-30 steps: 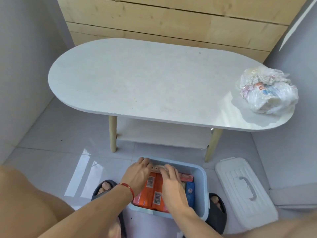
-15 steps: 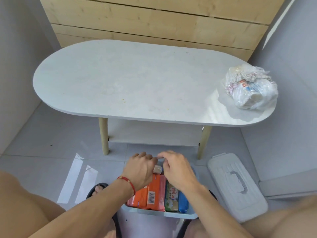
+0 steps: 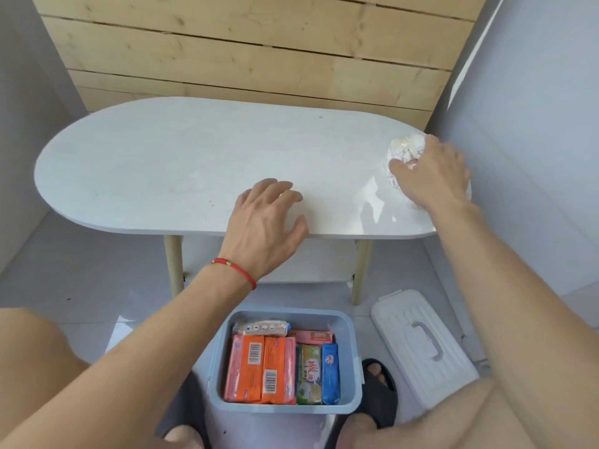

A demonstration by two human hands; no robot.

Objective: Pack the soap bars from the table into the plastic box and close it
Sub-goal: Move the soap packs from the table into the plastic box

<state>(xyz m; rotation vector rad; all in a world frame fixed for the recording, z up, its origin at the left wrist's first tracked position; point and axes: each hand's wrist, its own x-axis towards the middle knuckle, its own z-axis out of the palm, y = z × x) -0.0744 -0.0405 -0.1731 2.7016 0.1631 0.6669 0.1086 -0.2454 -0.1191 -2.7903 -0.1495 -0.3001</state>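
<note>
Arms stretch forward from the bottom of the view, both reaching over the white oval table point(image 3: 181, 163). The left hand point(image 3: 264, 228), a red string bracelet point(image 3: 235, 270) at its wrist, is at the table's near edge with loosely spread, relaxed fingers that hold nothing. The right hand point(image 3: 431, 171) lies at the table's far right end on a crumpled clear plastic bag point(image 3: 405, 150), thumb and fingers on either side of it; whether they grip it I cannot tell, as the hand hides most of the bag. Well below both hands, on the grey tiled floor between the person's feet in black sandals point(image 3: 377, 393), sits the open blue plastic box point(image 3: 348, 358). Inside it, wrapped soap bars point(image 3: 259, 367) stand packed side by side: orange ones with barcodes on the left, a green-and-yellow one and a blue one on the right, pale ones across the back. The white ribbed lid point(image 3: 421, 348) with its moulded handle lies flat on the floor just right of the box.
</note>
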